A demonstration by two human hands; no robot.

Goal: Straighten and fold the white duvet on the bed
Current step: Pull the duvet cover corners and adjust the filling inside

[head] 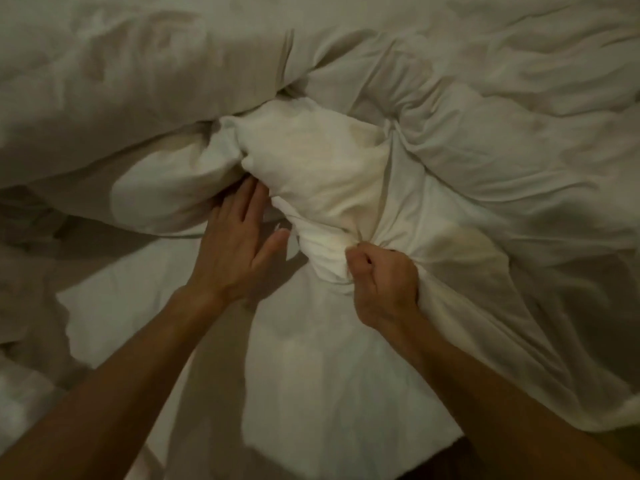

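The white duvet [346,161] lay heaped and badly rumpled across the bed, its thickest bunch rising just beyond the person's two hands. The right hand [381,278] had its fingers curled tight into a fistful of the cloth at the near edge of that bunch, creases fanning out from the fist toward the far right of the duvet. The left hand [239,237] lay flat with fingers straight, holding nothing, its tips pushed in under the left flank of the same bunch. From the gripping fist, most of the duvet stretched away and to both sides, so its long run seemed to cross the bed from left to right. I judged the right hand better placed to draw the bunch toward the person, while the flat left could spread it sideways. Straightening looked barely begun, folding not yet.
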